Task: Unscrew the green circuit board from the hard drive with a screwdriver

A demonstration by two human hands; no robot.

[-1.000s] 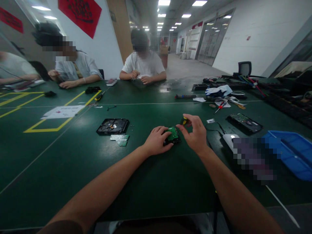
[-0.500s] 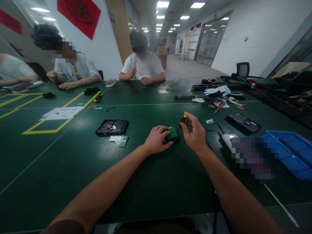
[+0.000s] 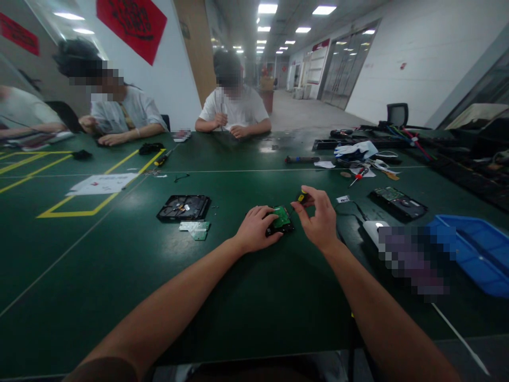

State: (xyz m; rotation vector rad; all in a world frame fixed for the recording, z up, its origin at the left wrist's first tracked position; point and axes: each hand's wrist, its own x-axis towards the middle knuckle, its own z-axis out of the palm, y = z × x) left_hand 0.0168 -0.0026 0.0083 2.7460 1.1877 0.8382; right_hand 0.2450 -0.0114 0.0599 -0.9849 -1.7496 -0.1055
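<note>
Near the middle of the table lies a hard drive (image 3: 283, 216) with its green circuit board facing up. My left hand (image 3: 258, 228) is closed over its left side, thumb along the near edge and fingers across the top. Between the thumb and fingertips of my right hand (image 3: 318, 220) is a screwdriver (image 3: 303, 197) with a black and yellow handle. Its thin shaft slants down left to the drive's right side; I cannot tell what its tip touches. Further left sit an opened hard drive (image 3: 185, 207) and a loose circuit board (image 3: 195, 229).
Another hard drive (image 3: 397, 203) lies at the right, beside a blue tray (image 3: 473, 254) and a white device with a cable (image 3: 371, 228). A red-handled screwdriver (image 3: 360, 173) and gloves (image 3: 356, 150) lie further back. Several people sit across the table (image 3: 222, 307).
My right fingers have shifted slightly on the screwdriver handle, which leans a little differently. My left hand stays on the hard drive. The whole view has moved slightly.
</note>
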